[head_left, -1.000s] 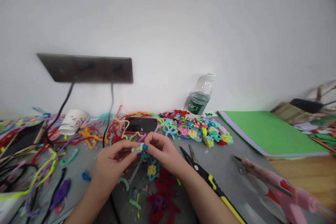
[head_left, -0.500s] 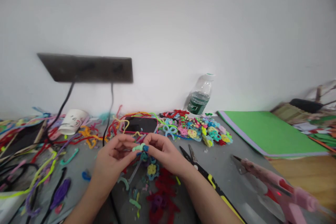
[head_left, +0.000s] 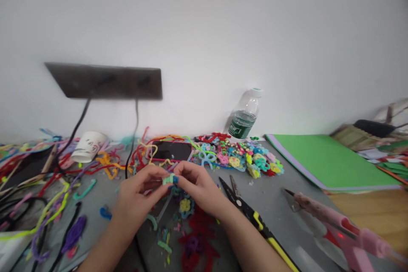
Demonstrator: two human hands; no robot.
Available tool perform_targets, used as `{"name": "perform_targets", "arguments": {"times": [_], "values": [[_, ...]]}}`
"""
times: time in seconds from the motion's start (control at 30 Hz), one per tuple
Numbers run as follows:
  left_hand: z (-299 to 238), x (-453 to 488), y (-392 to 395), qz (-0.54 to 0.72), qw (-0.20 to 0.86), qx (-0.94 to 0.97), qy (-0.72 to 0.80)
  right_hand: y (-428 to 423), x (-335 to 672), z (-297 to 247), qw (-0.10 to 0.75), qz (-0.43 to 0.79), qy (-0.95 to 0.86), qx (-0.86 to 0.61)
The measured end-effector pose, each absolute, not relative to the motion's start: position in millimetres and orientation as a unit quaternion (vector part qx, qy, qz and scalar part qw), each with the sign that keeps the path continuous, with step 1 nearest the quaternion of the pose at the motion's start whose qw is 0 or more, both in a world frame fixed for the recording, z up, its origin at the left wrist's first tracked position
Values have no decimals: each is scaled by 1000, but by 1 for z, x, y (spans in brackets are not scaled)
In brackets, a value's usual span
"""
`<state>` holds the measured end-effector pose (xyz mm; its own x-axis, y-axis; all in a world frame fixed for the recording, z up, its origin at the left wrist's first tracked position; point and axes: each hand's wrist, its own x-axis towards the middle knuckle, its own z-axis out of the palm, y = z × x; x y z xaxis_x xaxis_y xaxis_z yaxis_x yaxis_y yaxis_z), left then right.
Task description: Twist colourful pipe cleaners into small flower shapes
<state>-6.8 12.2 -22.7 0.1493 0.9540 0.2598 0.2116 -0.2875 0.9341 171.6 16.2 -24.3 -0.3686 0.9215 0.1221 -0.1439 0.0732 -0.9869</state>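
Between the fingertips of both hands is a small mint-green piece of fuzzy pipe cleaner [head_left: 168, 179], bent into little loops. My left hand [head_left: 140, 195] pinches it from the left, thumb below and fingers above. From the right, my right hand [head_left: 198, 187] pinches the same piece, its blue-painted thumbnail against it. Just below the fingers lies a blue pipe-cleaner flower [head_left: 185, 206] with a yellow centre. Dark red pipe-cleaner shapes [head_left: 202, 229] and a purple curl [head_left: 193, 245] lie nearer me on the grey table.
Scissors [head_left: 245, 208] and a pink glue gun [head_left: 338, 225] with a red light lie right. Behind are a heap of pipe-cleaner flowers [head_left: 251, 159], a phone [head_left: 170, 151], a water bottle [head_left: 245, 114] and green sheets [head_left: 325, 161]. A tipped paper cup [head_left: 88, 147] and black cables [head_left: 137, 119] are left.
Both hands stay nearly in place. The mint-green piece has turned slightly between the fingertips and looks more compact. The view has shifted very slightly.
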Motion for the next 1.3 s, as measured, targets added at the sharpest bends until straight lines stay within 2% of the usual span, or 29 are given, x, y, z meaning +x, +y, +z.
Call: {"name": "perform_targets", "arguments": {"times": [0.17,0.6,1.13,1.3], "values": [[-17,-8,15,513,438,604,424,18,176,-21,471,596,-565,-323],[-17,-7,17,525,337,658,422,17,173,-21,457,595,-569,-338],[-21,-9,17,456,442,620,461,19,175,-22,439,629,-557,-317],[-18,-11,19,467,422,645,434,18,174,-23,447,645,-534,-315]]}}
